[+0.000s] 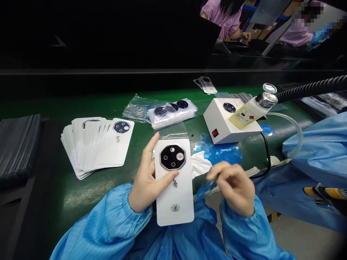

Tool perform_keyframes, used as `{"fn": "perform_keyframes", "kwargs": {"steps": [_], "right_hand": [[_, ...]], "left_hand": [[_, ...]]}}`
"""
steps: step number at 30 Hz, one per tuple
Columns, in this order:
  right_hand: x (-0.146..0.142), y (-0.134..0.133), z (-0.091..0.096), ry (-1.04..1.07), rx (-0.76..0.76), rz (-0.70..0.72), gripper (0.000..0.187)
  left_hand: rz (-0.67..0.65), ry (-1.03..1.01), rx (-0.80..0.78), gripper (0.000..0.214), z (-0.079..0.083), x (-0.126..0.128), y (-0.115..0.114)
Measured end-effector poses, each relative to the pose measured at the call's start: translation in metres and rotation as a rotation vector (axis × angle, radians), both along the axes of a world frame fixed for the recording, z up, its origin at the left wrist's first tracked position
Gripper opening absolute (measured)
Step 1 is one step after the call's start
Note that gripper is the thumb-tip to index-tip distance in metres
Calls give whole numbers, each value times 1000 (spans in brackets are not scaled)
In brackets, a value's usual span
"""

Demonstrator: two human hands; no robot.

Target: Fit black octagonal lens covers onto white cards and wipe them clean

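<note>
My left hand (153, 177) grips a white phone back cover (173, 198) by its left edge, thumb lying across the front below the black octagonal camera plate (172, 157). Between the pinched fingers of my right hand (234, 184), slightly blurred, hangs a thin piece of blue film (204, 190), apart from the cover. A crumpled white cloth (200, 164) lies behind the cover, near more blue film pieces (225, 153). To the left, a fanned stack of white back covers (94, 144) rests on the green table (108, 195).
Bagged covers (173, 113) lie at the middle back. A white box with a red switch (222, 124) stands right of them, a pump bottle (252, 110) tilted on top. Dark trays (18, 148) are stacked at far left. A person in pink (225, 18) sits across; blue sleeves show at right.
</note>
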State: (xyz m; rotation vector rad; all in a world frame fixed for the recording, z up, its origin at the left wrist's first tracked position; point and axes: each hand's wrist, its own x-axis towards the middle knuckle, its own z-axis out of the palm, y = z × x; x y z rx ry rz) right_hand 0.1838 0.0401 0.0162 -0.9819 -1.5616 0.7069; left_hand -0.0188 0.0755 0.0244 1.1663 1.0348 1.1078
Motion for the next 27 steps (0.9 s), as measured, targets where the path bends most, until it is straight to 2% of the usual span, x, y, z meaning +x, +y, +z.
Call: {"fn": "perform_keyframes", "kwargs": {"steps": [1,3,8,11,15,18,22,24,27], "right_hand": [[10,3,-8,16,-46,-178,10],[31,10,-25,1,-106,-395,9],[71,19,-56,-170,-177,-625,13],[79,20,-63,-339,-197,-670,10],[77,24,-69,-561,-196,-621,3],[75,29,-73,-663,-193,-570,5],[71,31,-75,-753,-185,-596,9],[65,29,-72,-813,-194,-629,12],[59,29,-69,-917,-236,-664,13]], "left_hand": [[4,-14,-7,92,2,0,-3],[-4,-25,-11,93,5,0,-7],[-54,-37,-4,85,9,1,-11],[-69,-64,-30,83,11,2,-13],[-54,-68,-91,83,14,2,-14],[-50,-62,-127,87,16,0,-10],[-77,-43,-174,96,15,0,-9],[-152,-5,-248,93,10,8,-12],[-403,79,-319,83,-2,38,-18]]}}
